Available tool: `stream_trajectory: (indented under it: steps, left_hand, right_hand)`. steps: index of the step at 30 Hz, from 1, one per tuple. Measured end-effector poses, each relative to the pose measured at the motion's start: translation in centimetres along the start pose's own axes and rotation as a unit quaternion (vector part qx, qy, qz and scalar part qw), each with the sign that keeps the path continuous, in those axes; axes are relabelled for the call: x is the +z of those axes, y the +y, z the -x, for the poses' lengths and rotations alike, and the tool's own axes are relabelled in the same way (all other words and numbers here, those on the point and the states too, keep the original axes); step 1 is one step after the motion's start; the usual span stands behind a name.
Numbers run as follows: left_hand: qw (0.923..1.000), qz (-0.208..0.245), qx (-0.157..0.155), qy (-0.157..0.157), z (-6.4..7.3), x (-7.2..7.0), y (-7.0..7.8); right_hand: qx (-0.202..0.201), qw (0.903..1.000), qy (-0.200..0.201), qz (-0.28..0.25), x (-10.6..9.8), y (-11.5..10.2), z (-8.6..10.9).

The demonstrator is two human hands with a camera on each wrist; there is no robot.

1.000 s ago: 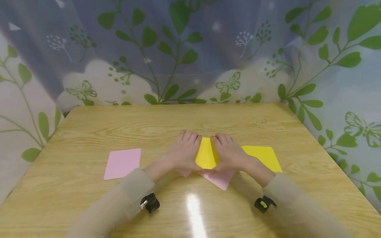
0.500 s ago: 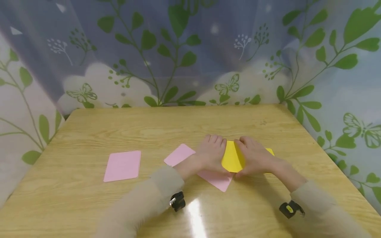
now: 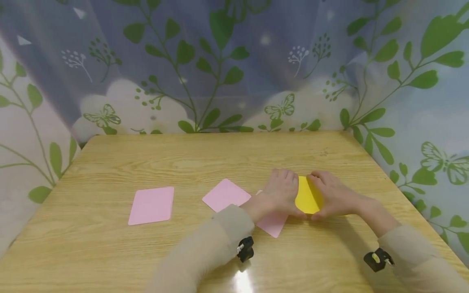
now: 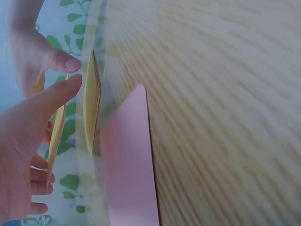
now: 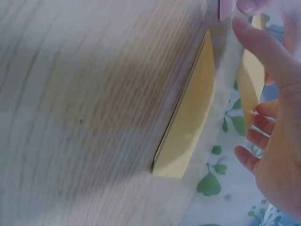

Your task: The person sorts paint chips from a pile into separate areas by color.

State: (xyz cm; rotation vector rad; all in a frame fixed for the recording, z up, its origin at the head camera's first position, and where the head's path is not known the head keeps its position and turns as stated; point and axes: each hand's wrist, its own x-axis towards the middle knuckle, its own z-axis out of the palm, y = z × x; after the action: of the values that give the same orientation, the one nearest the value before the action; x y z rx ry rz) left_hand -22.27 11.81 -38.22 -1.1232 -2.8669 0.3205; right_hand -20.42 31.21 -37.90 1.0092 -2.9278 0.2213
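Note:
A square yellow card (image 3: 307, 197), slightly bent, is held raised above the table between my two hands. My left hand (image 3: 280, 193) grips its left edge, thumb on the near side and fingers on the far side. At the right edge my right hand (image 3: 335, 195) holds it the same way. Below the held card, a thin stack of yellow cards (image 5: 188, 113) lies on the table in the right wrist view; in the head view the hands and held card hide it. A pink card (image 3: 272, 224) lies partly covered beneath my left hand and wrist.
Farther left on the wooden table (image 3: 91, 244) lie a turned pink card (image 3: 226, 195) and a pink card or small stack (image 3: 151, 206). A leaf-patterned curtain (image 3: 234, 73) hangs behind the table's far edge.
Both hands have carried the yellow card to the right, from above the pink cards to above the yellow stack. The middle pink card is now uncovered.

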Motion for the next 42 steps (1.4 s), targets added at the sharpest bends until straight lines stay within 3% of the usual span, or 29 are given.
stream_trajectory:
  steps: [10, 23, 30, 42]
  left_hand:
    - [0.9997, -0.015, -0.012, -0.013, -1.9, 0.0, 2.3]
    - [0.9978, 0.058, 0.008, -0.032, -3.1, 0.6, 2.0]
    - [0.9953, 0.065, 0.004, -0.071, -3.6, 0.9, 2.3]
    - [0.9886, 0.112, 0.003, -0.101, -3.9, 1.0, 2.4]
  right_hand:
    - [0.014, 0.9997, -0.002, 0.02, 0.0, 1.3, 1.4]
    - [0.057, 0.9973, -0.04, -0.023, -0.2, 3.4, 2.3]
    - [0.053, 0.9961, -0.065, -0.025, 0.0, 3.8, 2.0]
    - [0.075, 0.9915, -0.096, -0.046, 0.0, 4.3, 2.1]
